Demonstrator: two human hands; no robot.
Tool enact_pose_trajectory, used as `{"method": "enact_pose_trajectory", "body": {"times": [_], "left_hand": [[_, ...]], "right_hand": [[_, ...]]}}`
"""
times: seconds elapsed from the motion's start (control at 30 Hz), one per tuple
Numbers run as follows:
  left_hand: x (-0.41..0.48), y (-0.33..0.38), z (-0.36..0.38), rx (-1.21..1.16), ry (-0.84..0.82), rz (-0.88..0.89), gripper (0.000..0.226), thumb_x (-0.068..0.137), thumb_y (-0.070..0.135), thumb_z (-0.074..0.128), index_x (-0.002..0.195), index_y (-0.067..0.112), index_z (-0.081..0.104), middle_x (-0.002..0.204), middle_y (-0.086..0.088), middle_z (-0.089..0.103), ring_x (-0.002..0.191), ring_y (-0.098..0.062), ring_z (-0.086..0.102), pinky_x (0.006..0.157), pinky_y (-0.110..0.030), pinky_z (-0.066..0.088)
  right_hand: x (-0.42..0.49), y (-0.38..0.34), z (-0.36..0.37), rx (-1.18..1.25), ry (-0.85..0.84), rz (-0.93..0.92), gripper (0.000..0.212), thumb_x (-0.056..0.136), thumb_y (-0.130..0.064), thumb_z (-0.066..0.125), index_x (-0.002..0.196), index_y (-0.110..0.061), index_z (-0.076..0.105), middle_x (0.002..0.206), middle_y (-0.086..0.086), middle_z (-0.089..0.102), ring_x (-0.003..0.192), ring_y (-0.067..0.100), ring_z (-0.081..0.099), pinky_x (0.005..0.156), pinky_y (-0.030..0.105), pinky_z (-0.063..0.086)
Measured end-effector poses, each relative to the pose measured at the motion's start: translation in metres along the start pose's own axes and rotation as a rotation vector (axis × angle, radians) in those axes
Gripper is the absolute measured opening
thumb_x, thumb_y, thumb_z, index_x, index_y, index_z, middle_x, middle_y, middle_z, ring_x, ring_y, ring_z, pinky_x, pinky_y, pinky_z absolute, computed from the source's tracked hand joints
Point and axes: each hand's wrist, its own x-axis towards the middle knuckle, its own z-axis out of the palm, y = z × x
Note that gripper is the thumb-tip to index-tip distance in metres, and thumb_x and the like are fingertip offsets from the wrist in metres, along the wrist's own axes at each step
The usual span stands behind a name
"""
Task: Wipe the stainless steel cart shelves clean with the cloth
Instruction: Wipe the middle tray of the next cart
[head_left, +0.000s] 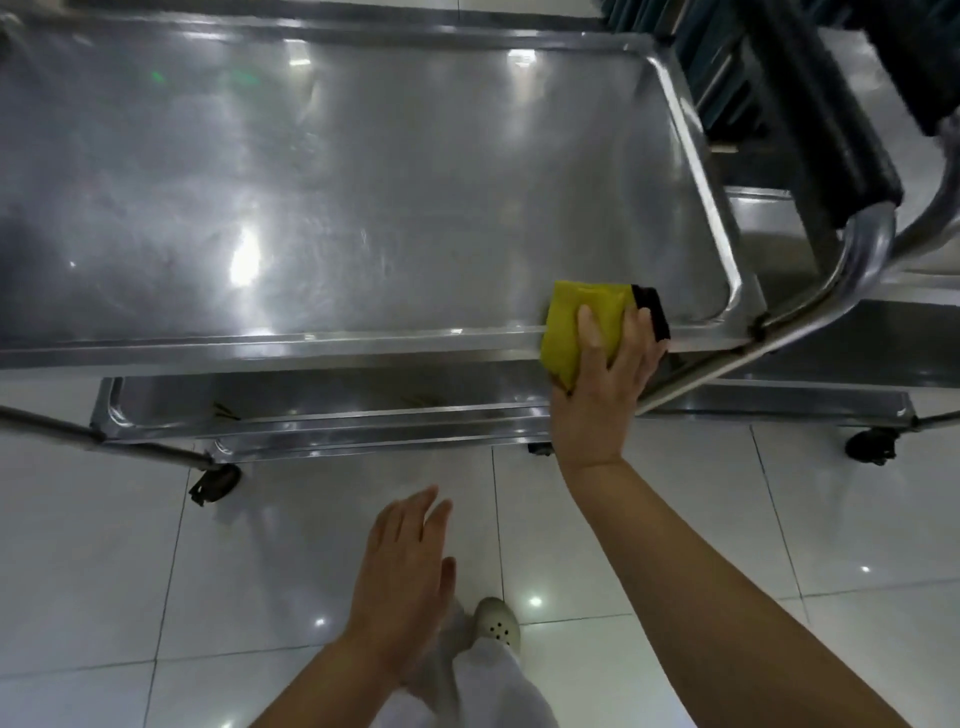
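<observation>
A streaked, gleaming steel top shelf (363, 208) spreads above a lower shelf (311, 410). On its near rim, by the right corner, lies a folded yellow cloth (576, 322), black at one edge, gripped by the curled fingers of the right hand (602, 384). The left hand (405, 571) hangs straight-fingered, empty, over the tiled floor (130, 571). The top shelf's left end is cut off.

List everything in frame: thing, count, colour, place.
top shelf: 1, steel, fills upper frame
lower shelves: 2, steel, edges showing under top shelf
cloth: 1, yellow with black part, on top shelf's near rim, right end
handle: 1, steel tube with black grip, right
castors: 2 clear, black, under cart
floor: white glossy tiles, foreground
shoe: 1, cream, bottom centre
right hand: fingers grip cloth
left hand: open, over floor, holds nothing
</observation>
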Motion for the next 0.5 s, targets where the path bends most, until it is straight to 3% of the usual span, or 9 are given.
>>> {"method": "enact_pose_trajectory", "body": {"times": [0.13, 0.23, 0.3, 0.4, 0.5], "left_hand": [[-0.003, -0.040, 0.030, 0.009, 0.044, -0.014, 0.069, 0.052, 0.017, 0.089, 0.115, 0.007, 0.063, 0.123, -0.014, 0.060, 0.108, -0.029, 0.059, 0.091, -0.043, 0.048], [0.003, -0.074, 0.061, -0.006, 0.081, -0.051, 0.071, 0.049, 0.012, 0.089, 0.114, 0.004, 0.062, 0.121, -0.016, 0.061, 0.105, -0.031, 0.059, 0.088, -0.048, 0.050], [0.013, -0.098, 0.085, 0.012, 0.132, -0.052, 0.064, 0.056, 0.012, 0.085, 0.115, 0.002, 0.061, 0.120, -0.018, 0.060, 0.104, -0.033, 0.057, 0.090, -0.047, 0.048], [0.035, -0.124, 0.114, 0.039, 0.275, -0.038, 0.048, 0.073, 0.020, 0.058, 0.117, 0.001, 0.057, 0.118, -0.020, 0.060, 0.107, -0.031, 0.048, 0.097, -0.041, 0.033], [0.066, -0.142, 0.132, 0.009, 0.362, -0.115, 0.054, 0.072, 0.015, 0.063, 0.123, 0.002, 0.051, 0.118, -0.022, 0.058, 0.108, -0.033, 0.043, 0.096, -0.042, 0.033]], "right_hand": [[-0.027, -0.057, 0.032, 0.173, 0.035, -0.153, 0.067, 0.076, -0.016, 0.078, 0.132, -0.020, 0.041, 0.144, 0.012, 0.028, 0.139, 0.038, 0.023, 0.117, 0.054, 0.007], [-0.053, -0.073, 0.045, 0.348, 0.093, -0.288, 0.054, 0.082, -0.011, 0.074, 0.127, -0.017, 0.046, 0.140, 0.014, 0.034, 0.138, 0.038, 0.028, 0.113, 0.060, 0.020], [-0.075, -0.060, 0.055, 0.389, 0.160, -0.275, 0.054, 0.081, -0.009, 0.076, 0.126, -0.015, 0.047, 0.138, 0.015, 0.035, 0.136, 0.037, 0.029, 0.104, 0.065, 0.032], [-0.109, -0.011, 0.084, 0.350, 0.121, -0.106, 0.044, 0.089, -0.014, 0.065, 0.129, -0.014, 0.047, 0.141, 0.015, 0.034, 0.135, 0.034, 0.031, 0.105, 0.058, 0.037], [-0.126, 0.048, 0.116, 0.426, 0.016, 0.262, 0.051, 0.076, -0.001, 0.064, 0.124, -0.016, 0.057, 0.130, 0.018, 0.049, 0.123, 0.027, 0.047, 0.101, 0.045, 0.044]]}}
